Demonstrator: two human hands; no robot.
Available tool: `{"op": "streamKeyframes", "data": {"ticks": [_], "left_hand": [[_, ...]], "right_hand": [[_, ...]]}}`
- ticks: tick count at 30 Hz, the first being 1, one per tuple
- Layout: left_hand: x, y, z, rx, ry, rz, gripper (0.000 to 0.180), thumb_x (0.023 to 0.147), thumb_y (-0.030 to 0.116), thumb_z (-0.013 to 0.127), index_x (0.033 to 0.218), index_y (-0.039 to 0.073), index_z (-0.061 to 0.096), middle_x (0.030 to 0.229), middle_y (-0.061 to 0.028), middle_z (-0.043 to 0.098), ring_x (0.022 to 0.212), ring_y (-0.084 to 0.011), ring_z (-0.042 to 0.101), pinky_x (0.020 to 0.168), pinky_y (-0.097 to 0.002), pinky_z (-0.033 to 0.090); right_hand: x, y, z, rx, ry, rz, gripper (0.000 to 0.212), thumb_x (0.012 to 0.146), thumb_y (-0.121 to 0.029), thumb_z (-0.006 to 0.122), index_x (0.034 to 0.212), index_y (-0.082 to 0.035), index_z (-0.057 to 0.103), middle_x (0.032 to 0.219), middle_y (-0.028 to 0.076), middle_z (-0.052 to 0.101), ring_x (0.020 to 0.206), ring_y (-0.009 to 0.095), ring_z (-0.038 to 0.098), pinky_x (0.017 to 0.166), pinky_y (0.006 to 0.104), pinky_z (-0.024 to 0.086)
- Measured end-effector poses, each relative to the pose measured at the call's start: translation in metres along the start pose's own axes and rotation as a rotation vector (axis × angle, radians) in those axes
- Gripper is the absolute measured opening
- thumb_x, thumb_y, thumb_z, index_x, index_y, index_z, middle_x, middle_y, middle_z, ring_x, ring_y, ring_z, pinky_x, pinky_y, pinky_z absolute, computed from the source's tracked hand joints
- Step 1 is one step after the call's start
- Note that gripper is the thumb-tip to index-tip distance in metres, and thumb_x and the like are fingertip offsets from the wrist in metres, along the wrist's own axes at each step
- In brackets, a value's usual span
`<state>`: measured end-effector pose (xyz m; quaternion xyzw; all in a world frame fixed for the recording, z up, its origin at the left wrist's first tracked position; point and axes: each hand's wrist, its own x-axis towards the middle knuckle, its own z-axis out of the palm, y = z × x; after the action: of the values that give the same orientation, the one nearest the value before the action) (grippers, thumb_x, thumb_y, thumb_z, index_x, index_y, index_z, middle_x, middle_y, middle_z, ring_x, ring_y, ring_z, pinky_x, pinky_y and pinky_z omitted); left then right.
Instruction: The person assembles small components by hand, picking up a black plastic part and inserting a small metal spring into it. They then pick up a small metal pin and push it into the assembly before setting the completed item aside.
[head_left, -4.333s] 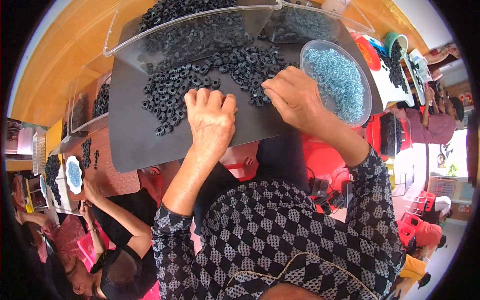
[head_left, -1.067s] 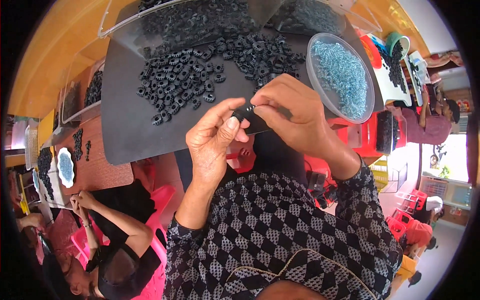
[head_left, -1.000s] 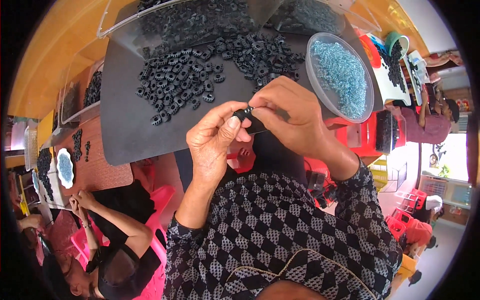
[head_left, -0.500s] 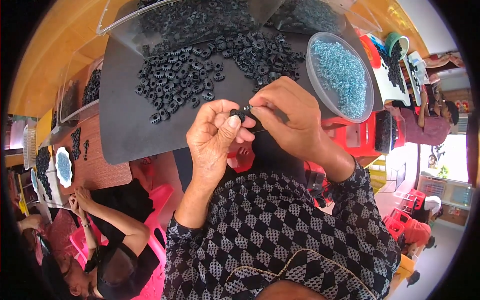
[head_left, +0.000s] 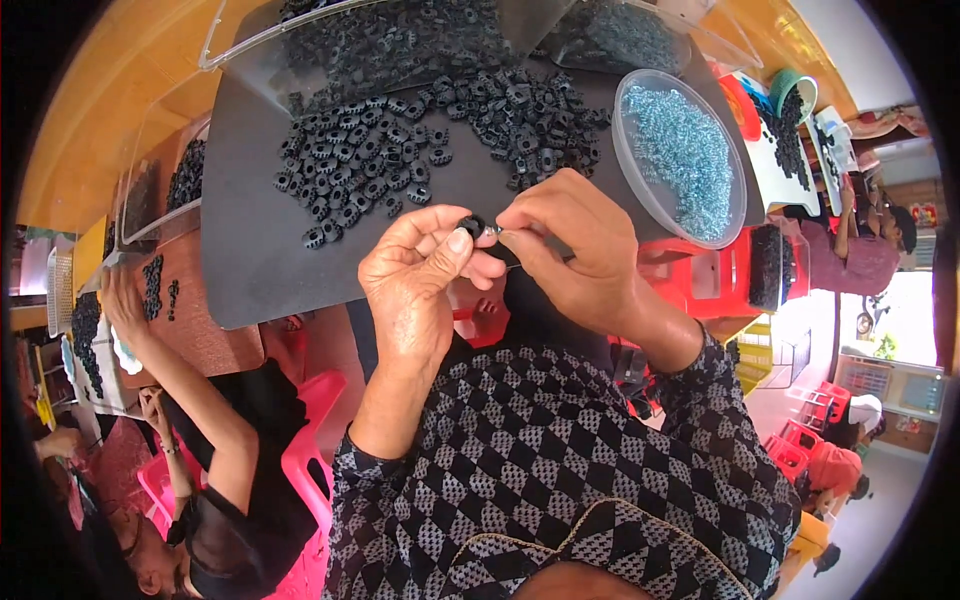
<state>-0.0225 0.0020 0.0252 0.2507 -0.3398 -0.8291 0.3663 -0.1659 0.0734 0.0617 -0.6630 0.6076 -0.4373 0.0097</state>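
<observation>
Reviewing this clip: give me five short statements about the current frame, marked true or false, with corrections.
1. The left hand holds a small black plastic part. True.
2. The round clear tub stands left of the loose black toothed parts. False: it stands to their right.
3. The tub holds small pale-blue spring-like pieces. True.
4. The right hand is reaching into the tub. False: its fingertips pinch a tiny shiny piece beside the held part.
5. The near tabletop is white. False: it is dark grey.
</observation>
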Motion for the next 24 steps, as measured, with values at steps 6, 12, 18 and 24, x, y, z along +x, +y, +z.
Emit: {"op": "streamKeyframes", "data": {"ticks": [6,12,18,24], "left_hand": [[-0.003,-0.001,0.001,0.067,-0.013,0.023,0.015,0.086,-0.002,0.06,0.1,-0.007,0.057,0.086,-0.0163,0.066,0.063,-0.0174,0.065,0.055,-0.0236,0.051],[-0.006,-0.001,0.002,0.109,-0.019,0.033,0.013,0.086,-0.004,0.058,0.099,-0.007,0.057,0.085,-0.0147,0.066,0.064,-0.0159,0.064,0.055,-0.0229,0.051],[-0.006,-0.006,0.002,0.089,-0.025,0.047,0.012,0.087,-0.004,0.057,0.099,-0.007,0.057,0.084,-0.0131,0.065,0.064,-0.0153,0.064,0.055,-0.023,0.051],[-0.009,-0.013,-0.001,0.103,-0.03,0.157,0.017,0.088,-0.001,0.058,0.104,-0.006,0.057,0.081,-0.0055,0.063,0.062,-0.0064,0.055,0.052,-0.0167,0.045]], "right_hand": [[0.002,0.0,0.001,-0.014,0.009,-0.01,0.014,0.072,0.006,0.065,0.084,0.0,0.062,0.08,0.01,0.061,0.066,0.019,0.057,0.054,0.0282,0.044],[0.004,0.0,0.003,-0.051,-0.048,-0.121,0.021,0.067,0.0,0.066,0.086,-0.004,0.059,0.077,0.009,0.056,0.07,0.028,0.053,0.06,0.0366,0.044],[0.001,-0.002,0.002,-0.209,-0.124,-0.203,0.029,0.065,0.0,0.065,0.094,-0.004,0.061,0.085,0.009,0.059,0.07,0.026,0.055,0.058,0.0346,0.044],[-0.008,-0.009,0.008,-0.487,-0.173,-0.512,0.049,0.073,-0.018,0.049,0.113,0.012,0.052,0.09,0.019,0.053,0.074,0.025,0.046,0.063,0.0382,0.038]]}}
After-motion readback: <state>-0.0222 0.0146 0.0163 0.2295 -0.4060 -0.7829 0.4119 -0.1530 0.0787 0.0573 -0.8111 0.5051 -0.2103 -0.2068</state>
